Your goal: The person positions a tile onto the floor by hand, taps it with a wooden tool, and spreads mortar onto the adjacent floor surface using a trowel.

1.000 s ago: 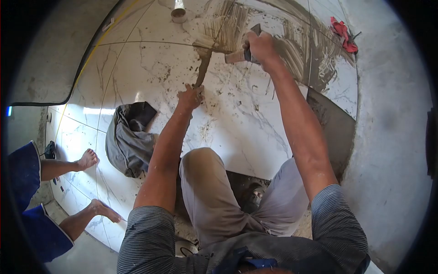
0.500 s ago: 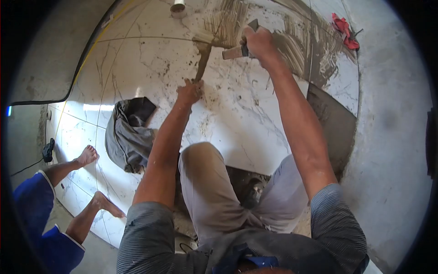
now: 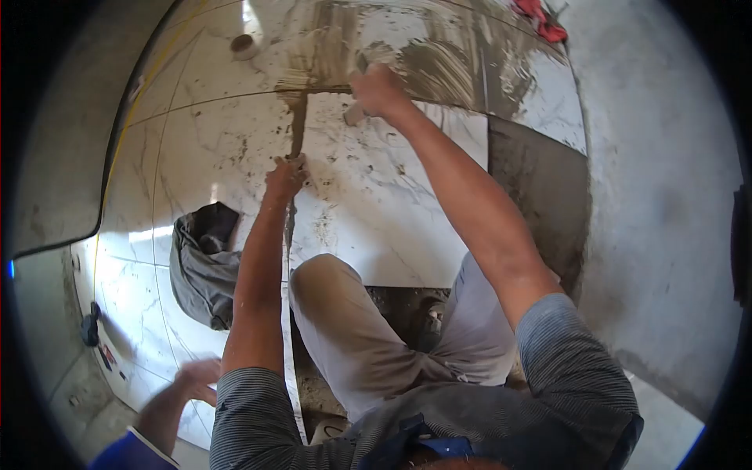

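Note:
My left hand (image 3: pixel 287 177) reaches down to the mortar-filled gap (image 3: pixel 298 125) between two marbled white tiles. Its fingers are apart and bent, right at the left edge of the loose-looking tile (image 3: pixel 384 204) before my knees. Over that tile's upper edge, my right hand (image 3: pixel 379 90) is closed around a hand tool (image 3: pixel 356 116) with a flat, mortar-stained end; blur and the fist hide its kind. Just beyond, grey-brown mortar (image 3: pixel 439 66) is smeared in combed streaks across the tiles.
A dark grey cloth (image 3: pixel 205 262) lies left of my arm. Farther off are a small round container (image 3: pixel 244 47) and a red cloth (image 3: pixel 540 19). Bare grey floor (image 3: pixel 540 188) borders the tile's right side. Another person's blurred hand (image 3: pixel 200 376) shows at lower left.
The view has shifted. My right hand with the tool has moved left, nearer the gap. A dark gap now shows below my left hand. The other person's legs have left view; a hand appears.

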A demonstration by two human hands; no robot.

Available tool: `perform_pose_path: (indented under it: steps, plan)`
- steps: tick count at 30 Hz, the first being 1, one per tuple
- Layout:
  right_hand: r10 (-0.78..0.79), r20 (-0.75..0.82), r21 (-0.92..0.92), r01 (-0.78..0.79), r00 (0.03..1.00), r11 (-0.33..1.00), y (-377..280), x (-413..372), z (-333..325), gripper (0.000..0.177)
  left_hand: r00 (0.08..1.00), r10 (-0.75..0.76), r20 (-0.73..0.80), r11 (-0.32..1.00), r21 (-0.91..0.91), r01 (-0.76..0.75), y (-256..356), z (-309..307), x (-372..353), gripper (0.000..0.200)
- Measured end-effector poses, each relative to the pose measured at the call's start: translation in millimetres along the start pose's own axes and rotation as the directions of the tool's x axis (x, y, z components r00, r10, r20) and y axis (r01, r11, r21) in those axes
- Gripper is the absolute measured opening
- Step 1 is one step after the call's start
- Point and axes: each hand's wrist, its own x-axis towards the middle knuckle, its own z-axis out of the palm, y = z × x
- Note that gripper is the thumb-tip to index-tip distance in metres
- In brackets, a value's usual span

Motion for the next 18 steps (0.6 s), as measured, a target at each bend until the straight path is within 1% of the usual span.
perform_pose_path:
  steps: [1,2,3,4,5,6,7,8,9,11,12,13,14,15,17,18]
  plan:
    - [0.031,0.044,0.009,-0.031,0.999,0.999,-0.6,5.9,0.4,0.05,1.0,0.023,0.002,1.0,0.005,-0.023,0.9,-0.4,3.9,0.049]
    - [0.056,0.095,0.018,-0.058,0.994,0.998,1.0,10.6,-1.5,0.051,1.0,-0.007,0.006,1.0,0.018,0.007,1.0,0.7,6.2,0.049]
    - [0.068,0.085,0.021,-0.07,0.994,0.997,1.8,6.0,-8.6,0.051,0.999,-0.042,0.02,0.998,0.036,0.042,-2.4,2.9,4.5,0.049]
    - [0.045,0.01,0.042,-0.046,0.999,0.998,2.7,4.3,-17.4,0.051,0.999,0.028,-0.038,0.998,0.061,-0.025,-5.9,5.7,5.4,0.049]
    - [0.012,-0.056,0.055,-0.009,0.998,0.998,1.8,4.3,-24.6,0.052,0.999,0.024,-0.046,0.998,0.055,-0.022,-8.6,6.3,13.7,0.049]
    - [0.022,-0.041,0.054,-0.019,0.999,0.998,17.8,10.7,-19.6,0.052,0.999,-0.014,-0.032,1.0,0.023,0.015,4.3,-7.4,5.2,0.048]
    - [-0.025,-0.065,0.005,0.025,0.998,1.0,45.5,20.7,-10.1,0.045,0.999,-0.048,-0.002,0.999,-0.002,0.048,10.6,-11.7,-8.2,0.048]
    - [-0.103,-0.106,-0.053,0.098,0.989,0.994,57.3,32.9,-13.6,0.041,0.999,-0.042,-0.008,0.999,-0.001,0.042,9.3,-10.1,-4.1,0.048]
    - [-0.115,-0.111,-0.059,0.109,0.987,0.992,56.3,34.7,-28.0,0.041,1.0,-0.016,-0.024,1.0,0.012,0.017,3.8,-4.6,2.8,0.048]
    - [0.012,-0.051,0.065,-0.008,0.999,0.998,53.9,28.7,-52.3,0.04,0.999,-0.006,-0.034,1.0,0.027,0.007,-4.7,2.1,5.1,0.048]
    - [0.001,-0.041,0.067,0.002,0.999,0.998,57.3,34.2,-56.0,0.04,0.998,-0.035,-0.057,0.999,0.037,0.037,-5.3,3.0,7.3,0.048]
    - [0.026,-0.064,0.037,-0.023,0.998,0.999,66.1,35.3,-59.7,0.04,0.996,-0.057,-0.063,0.997,0.05,0.06,-3.9,5.6,2.4,0.048]
    - [0.06,-0.093,0.007,-0.059,0.994,0.998,77.9,30.3,-65.4,0.04,0.997,-0.056,-0.046,0.997,0.054,0.058,-2.3,8.0,-7.5,0.048]
    - [0.055,-0.105,0.006,-0.055,0.993,0.998,78.0,29.2,-76.6,0.04,0.997,-0.06,-0.043,0.997,0.045,0.062,1.8,0.8,-6.6,0.048]
    - [0.051,-0.125,0.068,-0.043,0.991,0.997,77.2,29.7,-92.7,0.039,0.997,-0.066,-0.046,0.997,0.032,0.068,1.1,-4.5,0.4,0.048]
    - [0.044,-0.125,0.064,-0.036,0.991,0.997,73.1,30.2,-100.8,0.039,1.0,-0.012,-0.023,0.996,-0.091,0.01,-13.9,3.1,8.0,0.047]
